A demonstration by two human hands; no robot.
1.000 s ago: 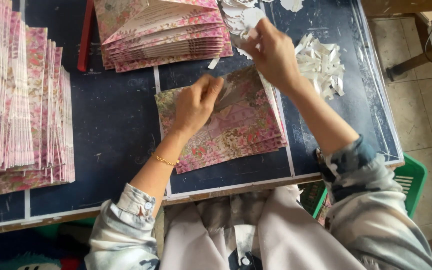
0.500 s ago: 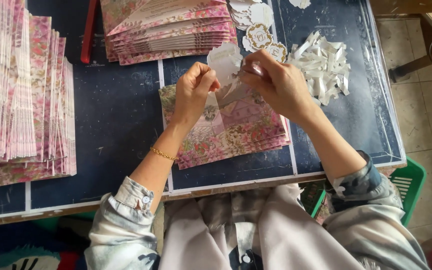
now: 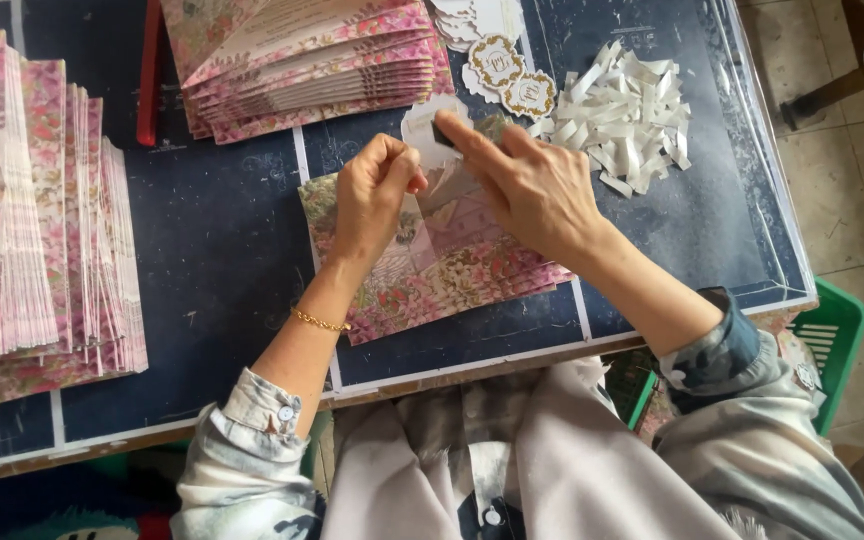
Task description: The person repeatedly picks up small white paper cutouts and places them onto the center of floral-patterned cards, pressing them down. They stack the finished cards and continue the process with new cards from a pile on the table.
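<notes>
Both my left hand (image 3: pixel 372 195) and right hand (image 3: pixel 532 185) pinch the white seal (image 3: pixel 422 128); I should peel slowly, keeping it flat.

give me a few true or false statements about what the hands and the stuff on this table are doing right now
1. Both hands meet over the floral cards in front of the person. True: the left hand and right hand pinch a white scalloped label above the floral card pile.
2. The heap of white paper strips lies left of the hands. False: the white paper strips lie to the right.
3. A gold bracelet sits on the left wrist. True: the gold bracelet shows there.
4. The table top is bright yellow. False: the table is dark blue.
5. The right hand rests in the green basket. False: the green basket stands beside the table, untouched.
</notes>
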